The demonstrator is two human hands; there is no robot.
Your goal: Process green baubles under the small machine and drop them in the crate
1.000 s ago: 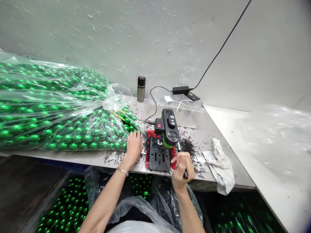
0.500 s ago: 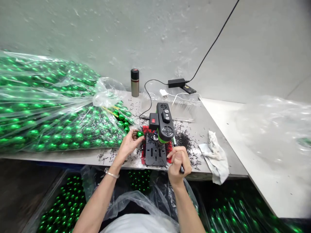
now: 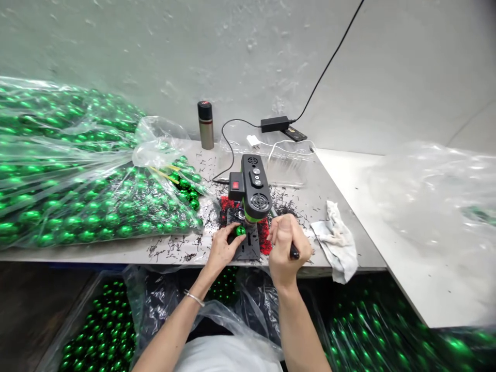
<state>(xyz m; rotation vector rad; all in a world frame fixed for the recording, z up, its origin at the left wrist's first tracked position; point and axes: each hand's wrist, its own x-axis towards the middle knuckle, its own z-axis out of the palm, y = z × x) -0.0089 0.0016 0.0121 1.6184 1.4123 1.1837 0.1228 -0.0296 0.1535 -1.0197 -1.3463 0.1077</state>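
My left hand (image 3: pixel 223 248) pinches a shiny green ball (image 3: pixel 241 230) between thumb and fingers, over the slotted black base plate (image 3: pixel 248 251) of a small bench press machine (image 3: pixel 256 191). The ball is just below and in front of the machine's black and green head. Wrapped round a black-handled lever (image 3: pixel 294 252) at the machine's right side is my right hand (image 3: pixel 285 250); the metal rod shows partly beyond my fingers. A red mat (image 3: pixel 265 240) lies beneath the machine, strewn with small dark bits. My hand hides part of the plate.
A clear bag of green balls (image 3: pixel 89 206) fills the table's left. A bottle (image 3: pixel 206 126), a power adapter (image 3: pixel 274 124), a white plug (image 3: pixel 253 141) and cables stand behind. A crumpled cloth (image 3: pixel 337 237) hangs over the front edge at right. More balls (image 3: pixel 104 325) sit below.
My left hand has carried the green ball rightward and nearer, from beside the machine to over its base plate. My right hand keeps its hold on the lever. The view has shifted slightly.
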